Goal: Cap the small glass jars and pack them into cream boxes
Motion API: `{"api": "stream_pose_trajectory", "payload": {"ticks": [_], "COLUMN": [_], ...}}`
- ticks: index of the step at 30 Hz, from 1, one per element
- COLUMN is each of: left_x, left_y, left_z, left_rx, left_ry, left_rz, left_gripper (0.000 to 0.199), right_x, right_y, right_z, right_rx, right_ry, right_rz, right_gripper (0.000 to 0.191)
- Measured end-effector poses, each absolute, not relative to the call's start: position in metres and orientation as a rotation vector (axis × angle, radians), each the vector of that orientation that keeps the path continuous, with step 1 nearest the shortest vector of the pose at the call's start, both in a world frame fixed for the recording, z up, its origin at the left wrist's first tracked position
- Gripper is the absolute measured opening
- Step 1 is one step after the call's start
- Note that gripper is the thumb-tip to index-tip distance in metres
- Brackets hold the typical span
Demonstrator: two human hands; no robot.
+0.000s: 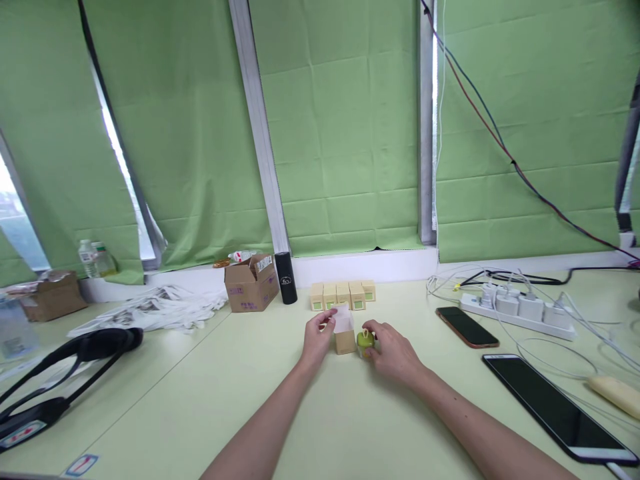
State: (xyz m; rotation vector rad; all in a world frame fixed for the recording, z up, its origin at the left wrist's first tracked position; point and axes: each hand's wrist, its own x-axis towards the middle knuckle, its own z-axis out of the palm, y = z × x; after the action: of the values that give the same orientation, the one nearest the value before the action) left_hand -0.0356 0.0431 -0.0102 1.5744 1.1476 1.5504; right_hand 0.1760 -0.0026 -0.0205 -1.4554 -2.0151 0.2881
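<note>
Near the middle of the table stands a small kraft box [345, 343] with its pale flap raised. My left hand [319, 335] is at the box's left side, thumb and fingers closed on the raised flap. Just right of the box is a small green-topped jar [365, 341] with a little loop on top. My right hand [390, 348] grips this jar between thumb and fingers. Behind the open box, several small cream boxes [343, 294] with green labels stand in a row.
A cardboard box [251, 285] and a black cylinder [285, 278] stand behind, left of centre. White cloths [155, 308] and a black strapped object [65, 380] lie left. A phone [467, 327], a tablet [555, 403] and a power strip [520, 313] with cables are right.
</note>
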Motion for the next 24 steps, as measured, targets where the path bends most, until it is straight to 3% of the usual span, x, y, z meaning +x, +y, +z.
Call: {"api": "stream_pose_trajectory", "payload": {"ticks": [10, 24], "left_x": [-0.034, -0.019], "left_y": [0.036, 0.022], "left_z": [-0.007, -0.006], "left_rx": [1.52, 1.66], "left_ry": [1.084, 0.947], "left_rz": [1.523, 1.36], "left_gripper": [0.033, 0.04], "right_x": [0.192, 0.178], "right_y": [0.013, -0.008], "right_z": [-0.009, 0.008], "right_rx": [-1.309, -0.78], "right_ry": [-1.659, -1.435], "right_rz": [0.39, 0.586], "right_gripper": [0.03, 0.035]}}
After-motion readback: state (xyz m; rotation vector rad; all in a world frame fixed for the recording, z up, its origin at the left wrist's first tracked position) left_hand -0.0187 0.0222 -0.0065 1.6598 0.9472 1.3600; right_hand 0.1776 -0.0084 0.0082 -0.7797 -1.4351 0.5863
